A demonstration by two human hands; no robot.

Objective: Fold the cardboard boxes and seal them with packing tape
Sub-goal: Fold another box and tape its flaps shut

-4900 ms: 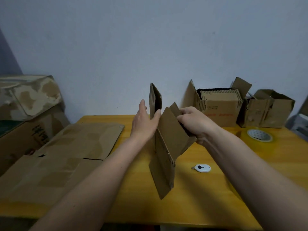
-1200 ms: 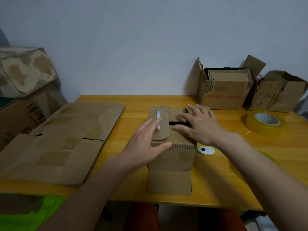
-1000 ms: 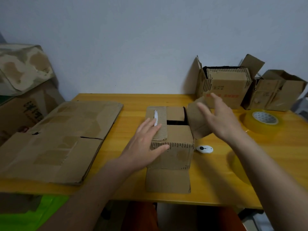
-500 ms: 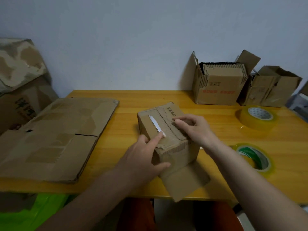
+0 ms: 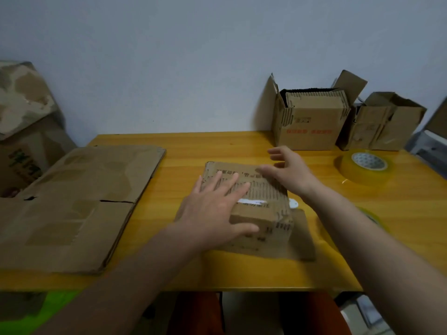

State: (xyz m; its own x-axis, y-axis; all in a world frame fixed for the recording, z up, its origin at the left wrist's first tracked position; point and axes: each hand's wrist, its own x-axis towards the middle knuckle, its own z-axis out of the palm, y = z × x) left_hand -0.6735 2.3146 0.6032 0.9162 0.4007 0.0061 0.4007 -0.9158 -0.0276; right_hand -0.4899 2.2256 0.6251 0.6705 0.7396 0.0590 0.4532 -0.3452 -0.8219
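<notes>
A small brown cardboard box (image 5: 261,213) stands on the yellow table (image 5: 242,272), its top flaps folded down and one loose flap lying flat toward the near right. My left hand (image 5: 215,209) lies flat on the box top with fingers spread, pressing the flaps. My right hand (image 5: 287,172) hovers just over the far right corner of the box, fingers apart and empty. A roll of clear yellowish packing tape (image 5: 362,168) lies at the right. A second tape roll (image 5: 372,217) is mostly hidden behind my right forearm.
Flattened cardboard sheets (image 5: 79,201) cover the table's left side. Two open boxes (image 5: 307,124) (image 5: 384,126) stand against the wall at the back right. A white object (image 5: 293,203) peeks out beside the small box. Larger boxes (image 5: 21,131) are stacked off the table's left.
The box has been turned and sits lower on the table. My left hand went from gripping its side to lying flat on top. My right hand lifted off the flaps.
</notes>
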